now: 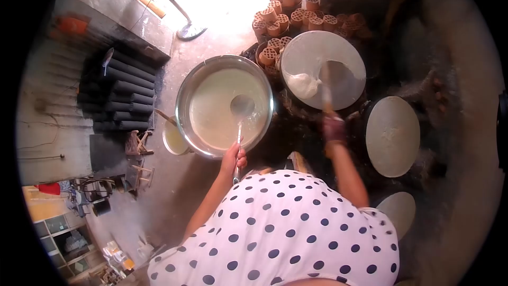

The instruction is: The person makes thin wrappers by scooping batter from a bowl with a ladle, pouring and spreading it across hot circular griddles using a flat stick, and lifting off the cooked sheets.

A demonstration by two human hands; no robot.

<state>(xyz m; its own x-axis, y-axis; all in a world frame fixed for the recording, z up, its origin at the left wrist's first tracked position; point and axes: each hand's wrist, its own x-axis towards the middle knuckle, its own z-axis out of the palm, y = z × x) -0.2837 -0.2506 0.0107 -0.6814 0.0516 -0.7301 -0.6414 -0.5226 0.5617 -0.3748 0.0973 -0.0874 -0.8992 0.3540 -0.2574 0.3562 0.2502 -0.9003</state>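
My left hand [233, 159] is closed around the metal handle of a ladle [243, 107]. The ladle's round bowl lies in pale batter [211, 98] inside a wide steel basin [182, 127]. On the other side, my right hand [334, 131], in a dark reddish glove, grips a wooden-handled spreader [326, 92] blurred by motion. Its far end rests on or just over a round griddle [352, 82]. A whitish lump of batter or dough [302, 85] sits on the left part of that griddle, beside the spreader.
Two more round griddles, one covered with a pale layer [392, 136] and one partly behind my sleeve [399, 214], lie at right. Perforated briquettes [269, 16] are piled behind. A small tub [174, 137] stands left of the basin, near black stacked cylinders [124, 92]. A fan [185, 18] stands farther back.
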